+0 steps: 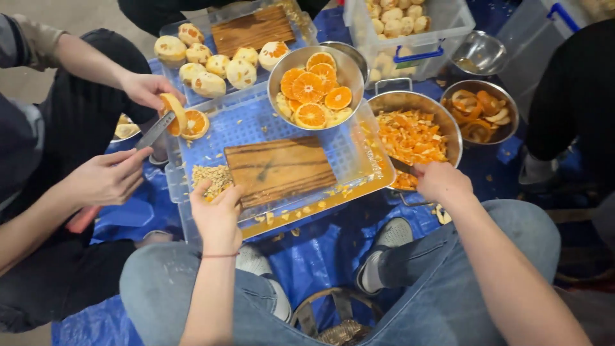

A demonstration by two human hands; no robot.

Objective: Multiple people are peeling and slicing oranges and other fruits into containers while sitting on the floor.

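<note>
Left hand (pixel 216 214) on seed pile (pixel 213 175); right hand (pixel 441 181) grips knife (pixel 403 167).

two wooden boards (pixel 280 169) (pixel 252 29) — four metal bowls (pixel 315 86) — one knife (pixel 155 130)

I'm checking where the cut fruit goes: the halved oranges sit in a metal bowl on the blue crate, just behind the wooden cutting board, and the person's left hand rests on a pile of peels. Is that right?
Not quite. In the head view the left hand rests on a pile of seeds, not peels. The rest holds: the halved oranges sit in a metal bowl on the blue crate, just behind the wooden cutting board.
</note>
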